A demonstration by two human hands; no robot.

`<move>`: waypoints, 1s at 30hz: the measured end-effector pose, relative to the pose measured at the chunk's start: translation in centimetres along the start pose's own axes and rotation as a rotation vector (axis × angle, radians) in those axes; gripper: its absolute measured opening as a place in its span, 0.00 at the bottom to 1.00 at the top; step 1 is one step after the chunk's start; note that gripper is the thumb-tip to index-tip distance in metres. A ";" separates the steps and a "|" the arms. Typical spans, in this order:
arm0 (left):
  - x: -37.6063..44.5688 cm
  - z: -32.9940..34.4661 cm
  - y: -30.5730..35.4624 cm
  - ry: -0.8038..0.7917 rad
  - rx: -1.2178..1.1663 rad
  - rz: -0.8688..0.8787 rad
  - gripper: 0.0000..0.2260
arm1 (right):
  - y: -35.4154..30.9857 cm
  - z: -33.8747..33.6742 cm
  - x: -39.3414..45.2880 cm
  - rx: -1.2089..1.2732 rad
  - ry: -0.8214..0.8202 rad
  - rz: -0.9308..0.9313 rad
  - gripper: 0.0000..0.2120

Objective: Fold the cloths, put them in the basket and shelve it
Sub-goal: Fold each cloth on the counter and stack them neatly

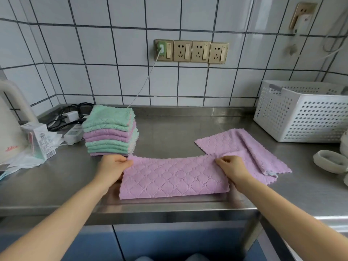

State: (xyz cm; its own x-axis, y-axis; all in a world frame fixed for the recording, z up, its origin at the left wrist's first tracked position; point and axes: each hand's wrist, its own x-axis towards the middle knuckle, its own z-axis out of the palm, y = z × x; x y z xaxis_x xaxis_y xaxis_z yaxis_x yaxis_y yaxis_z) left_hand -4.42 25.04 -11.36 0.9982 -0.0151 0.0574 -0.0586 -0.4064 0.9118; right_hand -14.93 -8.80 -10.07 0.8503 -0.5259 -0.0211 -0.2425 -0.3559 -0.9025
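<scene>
On the steel counter (169, 132) near its front edge, a purple cloth (173, 178) lies folded into a long strip, stretched between both hands. Left hand (113, 166) pinches its far left corner, right hand (232, 167) pinches the far right one. Second purple cloth (244, 146) sits loose just behind, white basket (301, 117) further right, folded stack (110, 130) to the left.

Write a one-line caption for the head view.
Both hands, left and right, pinch a purple cloth mid-fold on the counter.

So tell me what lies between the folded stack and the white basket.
Head view: bare steel counter separates the stack and basket; the spare pink cloth lies nearer.
</scene>
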 end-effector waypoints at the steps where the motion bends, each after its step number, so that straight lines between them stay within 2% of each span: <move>1: 0.3 0.3 -0.4 0.021 0.041 -0.003 0.11 | 0.4 0.2 0.3 -0.047 0.019 0.020 0.20; 4: 0.4 0.9 -0.4 0.075 0.125 0.041 0.08 | 1.1 0.1 0.5 -0.119 0.054 0.048 0.17; 8: 0.4 1.5 0.0 0.144 0.297 0.164 0.09 | 0.7 0.6 0.6 -0.279 0.101 -0.003 0.17; 15: 0.7 1.9 0.5 0.145 0.359 0.116 0.07 | 0.3 1.0 1.2 -0.361 0.112 0.027 0.20; 17: 0.3 1.7 1.1 0.125 0.370 0.101 0.05 | -0.3 0.8 0.9 -0.285 0.085 0.053 0.20; 19: -0.7 1.0 2.0 0.106 0.386 0.079 0.05 | -1.1 -0.3 0.0 -0.038 0.037 0.100 0.18; 20: -1.5 0.6 2.3 0.121 0.419 0.102 0.08 | -1.5 -1.1 -0.6 0.025 0.043 0.068 0.17; 22: -4.2 0.3 2.9 0.198 0.524 0.299 0.13 | -1.9 -2.5 -2.2 -0.154 0.133 -0.142 0.14; 23: -5.8 0.7 3.2 0.187 0.535 0.435 0.14 | -2.0 -2.8 -3.4 -0.243 0.154 -0.262 0.12; 24: -7.7 1.3 3.5 0.101 0.517 0.525 0.15 | -2.0 -2.7 -5.0 -0.279 0.110 -0.356 0.10; 27: -11.8 4.2 3.9 -0.224 0.521 0.640 0.17 | -1.5 -0.4 -9.1 -0.398 -0.148 -0.614 0.14; 30: -13.2 6.4 3.2 -0.305 0.664 0.737 0.21 | -0.3 1.7 -10.7 -0.556 -0.282 -0.824 0.17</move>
State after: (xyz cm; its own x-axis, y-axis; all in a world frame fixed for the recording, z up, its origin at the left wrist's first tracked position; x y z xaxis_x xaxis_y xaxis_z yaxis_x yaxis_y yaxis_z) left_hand -17.74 18.04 -11.80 0.6824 -0.6571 0.3204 -0.7308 -0.6227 0.2795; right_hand -23.19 -1.70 -10.35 0.9114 0.2178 0.3491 0.3443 -0.8681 -0.3575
